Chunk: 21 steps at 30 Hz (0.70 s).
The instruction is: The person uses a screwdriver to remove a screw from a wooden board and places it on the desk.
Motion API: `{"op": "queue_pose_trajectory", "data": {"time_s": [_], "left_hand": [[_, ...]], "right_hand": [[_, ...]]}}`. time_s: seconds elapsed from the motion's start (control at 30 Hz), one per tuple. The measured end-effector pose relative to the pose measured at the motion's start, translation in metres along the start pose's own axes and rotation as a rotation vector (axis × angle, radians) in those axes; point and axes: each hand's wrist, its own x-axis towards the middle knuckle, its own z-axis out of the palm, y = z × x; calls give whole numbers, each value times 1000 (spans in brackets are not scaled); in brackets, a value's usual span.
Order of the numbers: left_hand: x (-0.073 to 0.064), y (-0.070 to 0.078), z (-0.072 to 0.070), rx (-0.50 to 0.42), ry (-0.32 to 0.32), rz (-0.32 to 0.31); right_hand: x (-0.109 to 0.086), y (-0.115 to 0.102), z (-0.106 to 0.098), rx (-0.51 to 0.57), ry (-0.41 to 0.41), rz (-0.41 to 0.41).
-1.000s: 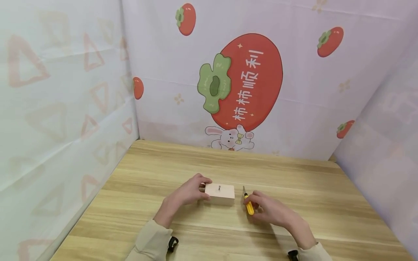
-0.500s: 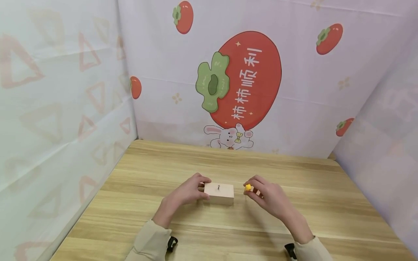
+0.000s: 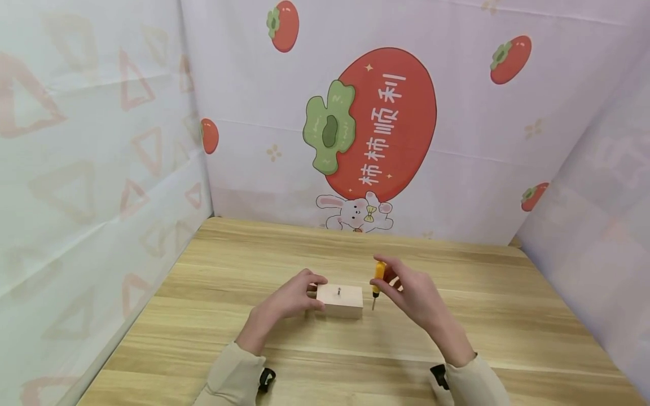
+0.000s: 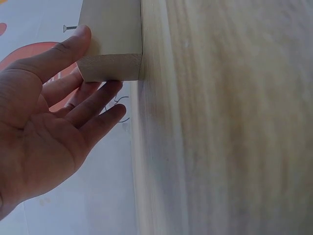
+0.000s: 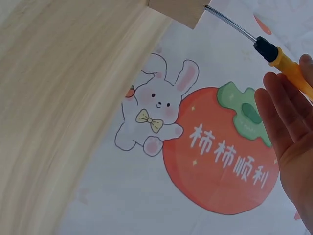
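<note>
A pale wooden block [image 3: 345, 309] lies on the table, and a small screw [image 3: 339, 291] stands up from its top face. My left hand [image 3: 289, 296] grips the block's left end, thumb on the near side and fingers on the far side; the left wrist view shows the thumb on the block [image 4: 110, 34] beside the protruding screw [image 4: 70, 28]. To the right of the block, my right hand [image 3: 413, 287] pinches the yellow handle of a screwdriver [image 3: 378, 276]. Its metal shaft points down, apart from the screw. In the right wrist view the screwdriver [image 5: 266, 49] has a black collar.
The wood-grain table [image 3: 228, 361] runs back to a white cloth backdrop [image 3: 254, 180] printed with persimmons and a rabbit. Cloth walls stand at the left [image 3: 101, 169] and right [image 3: 604, 186]. A black strap [image 3: 266, 380] sits at the left wrist.
My right hand has lifted the screwdriver from beside the block and turned it from tip-away to tip-down, moving slightly left. My left hand stays on the block.
</note>
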Motion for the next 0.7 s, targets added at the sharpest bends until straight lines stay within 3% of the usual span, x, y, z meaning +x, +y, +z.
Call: {"op": "queue_pose_trajectory", "data": {"time_s": [0.23, 0.7], "left_hand": [[0, 0, -1, -19, -1, -5], [2, -2, 0, -21, -1, -16]], "right_hand": [[14, -6, 4, 18, 52, -24], [32, -14, 15, 54, 72, 30]]}}
